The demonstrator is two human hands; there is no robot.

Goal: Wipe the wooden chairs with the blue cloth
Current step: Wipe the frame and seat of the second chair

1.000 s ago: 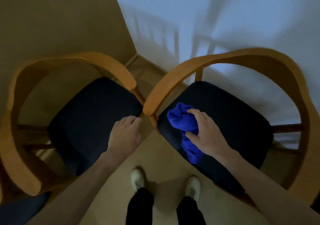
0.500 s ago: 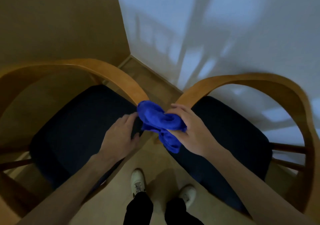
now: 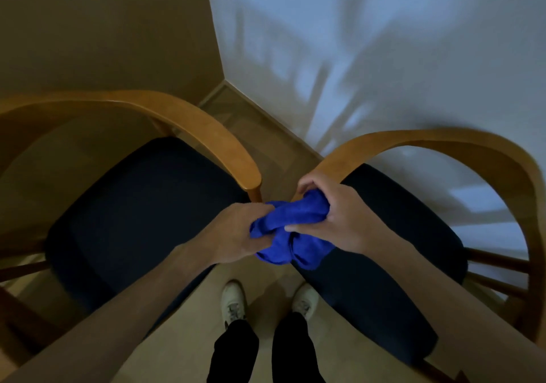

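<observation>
Blue cloth (image 3: 291, 235): bunched into a thick wad, held in the air between the two wooden chairs, above the strip of floor (image 3: 266, 288) where my shoes (image 3: 235, 301) stand. Touching neither seat as far as I can tell.

My left hand (image 3: 236, 232) grips the near-left end of the wad, fingers curled into the folds. My right hand (image 3: 334, 217) clamps the far-right end, fingers wrapped over the top, thumb pressing the underside. Both hands closed on the cloth, none spread.

Reading of the hold: I judge I am regathering or refolding the cloth to get a fresh pad for wiping, not wiping yet. Two hands make sense here; a loose wad would drag and trail.

Left chair (image 3: 206, 128): curved wooden armrest ends just beyond my left knuckles, dark seat cushion (image 3: 133, 205) under my forearm. Right chair (image 3: 443, 143): its armrest end sits directly behind my right hand, partly hidden; contact unclear.

Chairs angle toward the room corner, armrest tips near each other, so either rail is within reach. Wiping looks barely begun or not begun; no way to tell from the wood.
</observation>
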